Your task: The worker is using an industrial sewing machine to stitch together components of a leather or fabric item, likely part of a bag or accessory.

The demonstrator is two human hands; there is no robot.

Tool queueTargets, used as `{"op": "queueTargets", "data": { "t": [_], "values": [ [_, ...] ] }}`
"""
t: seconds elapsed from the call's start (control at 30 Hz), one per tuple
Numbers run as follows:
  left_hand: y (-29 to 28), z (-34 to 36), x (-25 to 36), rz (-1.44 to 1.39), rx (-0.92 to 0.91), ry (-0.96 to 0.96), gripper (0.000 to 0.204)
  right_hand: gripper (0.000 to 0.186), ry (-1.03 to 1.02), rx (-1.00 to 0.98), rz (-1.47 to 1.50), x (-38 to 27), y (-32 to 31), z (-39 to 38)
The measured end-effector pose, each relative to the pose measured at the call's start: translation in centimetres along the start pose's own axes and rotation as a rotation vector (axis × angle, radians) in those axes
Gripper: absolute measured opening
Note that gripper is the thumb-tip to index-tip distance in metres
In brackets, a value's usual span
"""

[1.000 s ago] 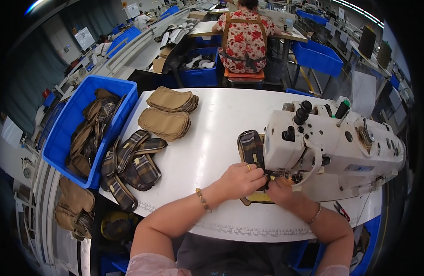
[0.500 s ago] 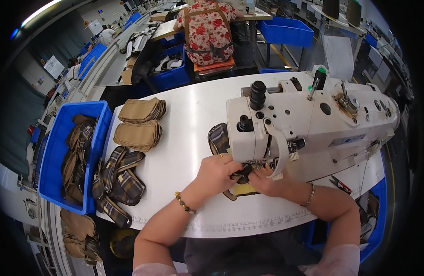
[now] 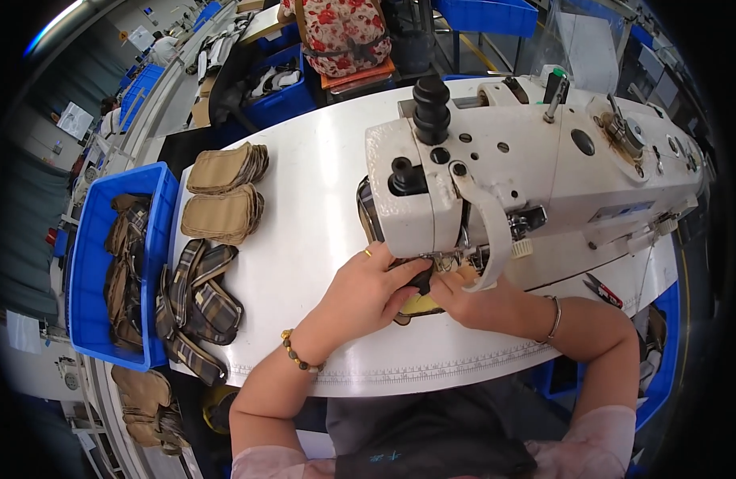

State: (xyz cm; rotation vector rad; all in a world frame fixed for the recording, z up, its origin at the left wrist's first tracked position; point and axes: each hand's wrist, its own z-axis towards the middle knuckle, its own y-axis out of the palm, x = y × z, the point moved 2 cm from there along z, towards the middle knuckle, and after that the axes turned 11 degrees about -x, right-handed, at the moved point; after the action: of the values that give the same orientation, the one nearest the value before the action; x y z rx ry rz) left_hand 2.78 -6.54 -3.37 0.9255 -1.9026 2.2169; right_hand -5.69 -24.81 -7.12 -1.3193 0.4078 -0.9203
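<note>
A white sewing machine [image 3: 480, 172] stands over the table, and both my hands are under its head by the presser foot. My left hand [image 3: 366, 289] pinches the dark edge of a plaid fabric piece [image 3: 368, 209], with thumb and fingers closed. Close beside it, my right hand [image 3: 473, 300] grips the same piece near the needle, its fingertips partly hidden by the machine's curved white guard [image 3: 495, 227]. A yellow lining [image 3: 420, 305] with dark trim shows between the hands. The stitching point itself is hidden.
Two stacks of tan fabric pieces [image 3: 221, 214] lie at the table's left. Loose plaid pieces [image 3: 216, 307] are nearer me, beside a blue bin [image 3: 162, 263] of similar pieces. Red-handled snips [image 3: 604, 292] lie at right. Another person [image 3: 344, 32] sits beyond the table.
The whole view has shifted, and the machine head now looks larger and closer. Both hands remain on the fabric by the presser foot; my left thumb and fingers now show more plainly.
</note>
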Motion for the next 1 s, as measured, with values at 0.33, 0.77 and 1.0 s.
{"op": "queueTargets", "data": {
  "t": [0.33,0.77,1.0],
  "values": [
    [1.1,0.6,-0.9,0.084,0.079,0.008,0.029,0.045,0.039,-0.042,0.19,-1.0,0.1,-0.9],
    [2.0,0.7,-1.7,0.051,0.052,0.003,0.024,0.049,0.058,-0.146,0.279,-1.2,0.1,-0.6],
    [1.8,0.7,-1.4,0.129,0.055,0.008,0.024,0.045,0.073,-0.174,0.264,-1.3,0.3,-0.6]
  ]
}}
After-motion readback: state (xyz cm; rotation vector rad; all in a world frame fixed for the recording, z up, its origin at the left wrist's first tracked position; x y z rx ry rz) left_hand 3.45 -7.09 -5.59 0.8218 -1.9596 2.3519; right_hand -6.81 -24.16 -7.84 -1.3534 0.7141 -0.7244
